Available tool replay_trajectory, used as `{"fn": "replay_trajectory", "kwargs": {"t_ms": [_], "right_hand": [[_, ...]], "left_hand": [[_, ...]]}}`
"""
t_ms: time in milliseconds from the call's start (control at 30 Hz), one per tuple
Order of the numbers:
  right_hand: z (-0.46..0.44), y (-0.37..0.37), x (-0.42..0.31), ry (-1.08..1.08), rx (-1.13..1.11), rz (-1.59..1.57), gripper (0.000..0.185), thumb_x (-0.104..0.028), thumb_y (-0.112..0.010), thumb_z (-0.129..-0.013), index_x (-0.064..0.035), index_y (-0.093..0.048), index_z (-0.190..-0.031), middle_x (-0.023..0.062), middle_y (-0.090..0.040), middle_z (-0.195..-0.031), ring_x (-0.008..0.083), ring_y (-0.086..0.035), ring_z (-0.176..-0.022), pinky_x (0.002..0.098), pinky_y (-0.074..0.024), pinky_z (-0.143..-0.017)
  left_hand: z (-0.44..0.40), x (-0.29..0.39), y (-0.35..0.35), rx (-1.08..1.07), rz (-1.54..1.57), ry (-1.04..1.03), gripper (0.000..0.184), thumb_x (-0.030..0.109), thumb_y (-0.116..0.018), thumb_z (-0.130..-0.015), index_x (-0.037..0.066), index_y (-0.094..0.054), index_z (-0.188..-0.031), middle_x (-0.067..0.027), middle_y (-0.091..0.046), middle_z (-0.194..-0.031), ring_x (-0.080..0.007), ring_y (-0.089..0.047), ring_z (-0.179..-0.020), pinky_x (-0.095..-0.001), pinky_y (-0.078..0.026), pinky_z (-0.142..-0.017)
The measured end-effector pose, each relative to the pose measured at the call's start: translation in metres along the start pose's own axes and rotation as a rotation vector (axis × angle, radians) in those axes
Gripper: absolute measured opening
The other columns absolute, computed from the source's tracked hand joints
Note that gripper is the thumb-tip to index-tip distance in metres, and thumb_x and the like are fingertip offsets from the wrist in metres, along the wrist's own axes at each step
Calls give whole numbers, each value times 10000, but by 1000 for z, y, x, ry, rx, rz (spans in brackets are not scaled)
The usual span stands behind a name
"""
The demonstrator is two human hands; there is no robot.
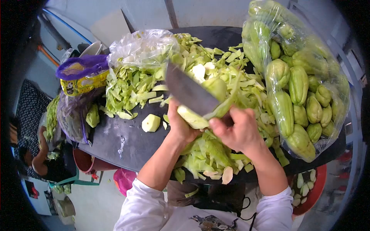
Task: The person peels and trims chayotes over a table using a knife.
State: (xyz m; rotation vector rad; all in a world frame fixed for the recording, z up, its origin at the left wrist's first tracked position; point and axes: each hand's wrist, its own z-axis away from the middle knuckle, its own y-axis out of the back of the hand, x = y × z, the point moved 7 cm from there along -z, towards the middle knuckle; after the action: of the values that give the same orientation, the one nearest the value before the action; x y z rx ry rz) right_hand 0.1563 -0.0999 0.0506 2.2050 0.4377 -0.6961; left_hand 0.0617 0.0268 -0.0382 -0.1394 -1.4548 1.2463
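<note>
My left hand (182, 125) is closed around a partly peeled chayote (192, 118), pale green with a cut face, above the dark table (135, 144). My right hand (241, 129) grips a knife (189, 90); its handle is hidden in the fingers. The broad blade lies slantwise over the chayote, its tip pointing up and left, a little blurred. A long strip of green peel (231, 100) stands beside the blade near my right fingers. Under and beyond both hands spread heaped peelings (212, 150). Left of my left hand sits a pale peeled piece (151, 123).
A large clear bag of whole chayotes (298, 84) stands on the right. More peelings (131, 86) and a crumpled plastic bag (142, 44) lie left, near a purple net bag (83, 63). A red tub (322, 188) is below right. Another person (40, 161) is far left.
</note>
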Motion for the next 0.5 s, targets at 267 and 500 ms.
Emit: {"fn": "replay_trajectory", "kwargs": {"t_ms": [267,500], "right_hand": [[-3,16,41,-380,67,-460,637,-650,-593,-867,-16,-603,-798,4,-548,-563,111,-521,-511,280,-414,-487],[-7,13,22,-115,48,-372,847,-508,-901,-604,55,-547,-1128,45,-620,-810,105,-583,-716,264,-485,-646]], "left_hand": [[7,8,-31,-294,12,52,914,735,-470,-729,43,-505,-1324,-166,-651,-991,-264,-585,-560,-275,-373,-341],[8,5,-23,-251,71,112,898,634,-522,-688,-35,-511,-1287,-223,-664,-966,-283,-626,-528,-331,-468,-340]]}}
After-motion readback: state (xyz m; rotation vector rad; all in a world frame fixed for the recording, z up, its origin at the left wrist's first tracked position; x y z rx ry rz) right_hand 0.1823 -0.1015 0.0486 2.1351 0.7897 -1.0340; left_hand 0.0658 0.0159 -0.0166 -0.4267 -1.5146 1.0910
